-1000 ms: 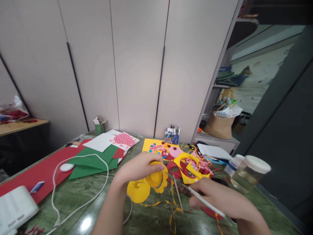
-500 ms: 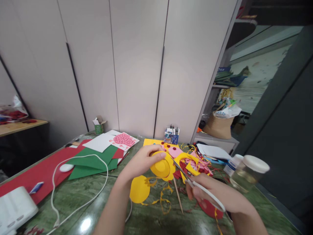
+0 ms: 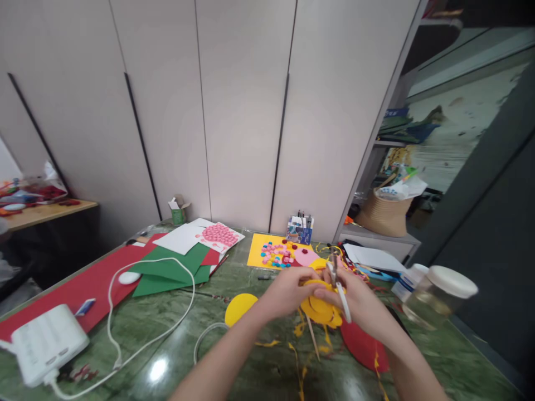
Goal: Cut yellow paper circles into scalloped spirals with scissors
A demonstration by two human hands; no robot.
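My left hand [image 3: 292,292] pinches the edge of a yellow scalloped paper flower [image 3: 320,311], held above the green table. Close against it, my right hand [image 3: 349,292] is closed around white-handled scissors [image 3: 343,301], their blades pointing up and away. The right fingertips also touch the flower's near side. Part of the flower is hidden behind the fingers. A yellow paper disc [image 3: 241,309] lies left of the left wrist, and a red paper disc [image 3: 364,345] lies under the right forearm. Below the hands are a thin wooden stick [image 3: 312,338] and curly yellow paper trimmings [image 3: 301,373].
Coloured pompoms lie on a yellow sheet [image 3: 256,253] at the back. A lidded jar [image 3: 434,301] stands at the right. Green paper [image 3: 167,273], red paper [image 3: 104,267] and a white charger [image 3: 50,342] with a looping cable [image 3: 154,340] occupy the left.
My hands have come together at the flower, and the scissors have swung from its edge to point upward. The flower has moved right and tilted. The view has shifted slightly.
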